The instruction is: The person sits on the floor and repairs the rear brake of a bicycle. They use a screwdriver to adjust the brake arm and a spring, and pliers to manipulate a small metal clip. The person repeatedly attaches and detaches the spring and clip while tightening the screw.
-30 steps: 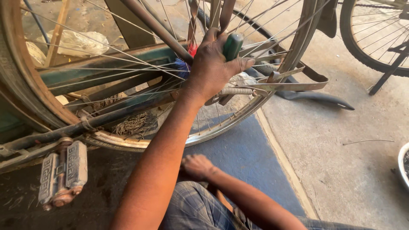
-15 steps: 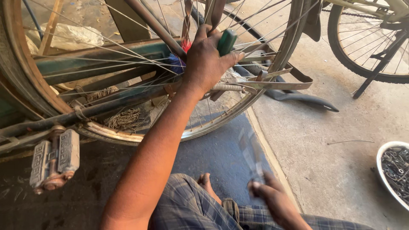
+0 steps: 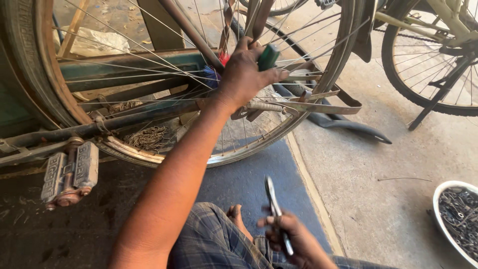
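While left hand [image 3: 246, 74] stays at hub, right hand [image 3: 294, 241] — now raising pliers [image 3: 275, 209]

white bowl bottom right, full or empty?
Not empty. The white bowl holds a heap of small dark metal parts across the visible part; how deep is unclear, since the frame cuts it off.

My bare arms and checked cloth

My left hand [image 3: 244, 74] and right hand [image 3: 294, 239] wear no gloves, rings or sleeves; nearer me than the bicycle wheel [image 3: 164, 99], a blue-grey plaid wrap [image 3: 209, 239] covers my legs, one bare foot [image 3: 236, 216] showing beside it.
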Available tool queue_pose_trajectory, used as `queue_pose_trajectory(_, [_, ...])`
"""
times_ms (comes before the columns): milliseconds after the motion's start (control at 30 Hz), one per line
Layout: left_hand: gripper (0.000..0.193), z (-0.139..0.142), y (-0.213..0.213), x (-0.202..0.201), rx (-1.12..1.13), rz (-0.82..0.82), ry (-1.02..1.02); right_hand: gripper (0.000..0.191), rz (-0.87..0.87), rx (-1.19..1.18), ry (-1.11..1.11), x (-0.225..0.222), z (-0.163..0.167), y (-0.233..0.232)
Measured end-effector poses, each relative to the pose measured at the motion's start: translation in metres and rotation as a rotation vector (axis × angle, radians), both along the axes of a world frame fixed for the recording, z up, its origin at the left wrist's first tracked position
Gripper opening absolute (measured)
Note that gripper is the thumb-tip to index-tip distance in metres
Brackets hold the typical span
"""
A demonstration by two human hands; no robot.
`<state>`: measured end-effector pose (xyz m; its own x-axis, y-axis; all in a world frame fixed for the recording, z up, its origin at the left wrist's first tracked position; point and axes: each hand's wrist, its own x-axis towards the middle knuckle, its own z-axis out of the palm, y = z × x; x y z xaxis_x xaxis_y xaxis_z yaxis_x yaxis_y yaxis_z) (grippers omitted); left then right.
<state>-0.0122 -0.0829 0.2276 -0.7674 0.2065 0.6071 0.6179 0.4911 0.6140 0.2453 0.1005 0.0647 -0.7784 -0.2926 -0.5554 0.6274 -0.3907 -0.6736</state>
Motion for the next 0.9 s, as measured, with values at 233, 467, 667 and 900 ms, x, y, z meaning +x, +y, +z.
queue_pose_trajectory(233, [0.046,-0.005,0.001,-0.002,0.019,0.001,0.124,0.053,-0.656,0.516,1.253,-0.053,0.122,0.023])
queue_pose_trajectory(467, [0.044,-0.004,0.000,-0.002,-0.001,0.029,-0.090,0.052,0.053,1.336,0.723,-0.107,0.079,-0.012])
queue_pose_trajectory(667, [0.044,-0.012,-0.002,-0.005,-0.009,0.014,0.066,0.027,-0.640,0.888,1.223,-0.072,0.131,0.062])
queue_pose_trajectory(900, [0.039,-0.013,-0.008,-0.010,0.050,-0.083,0.035,0.046,-0.327,1.058,1.061,-0.126,0.053,-0.009])
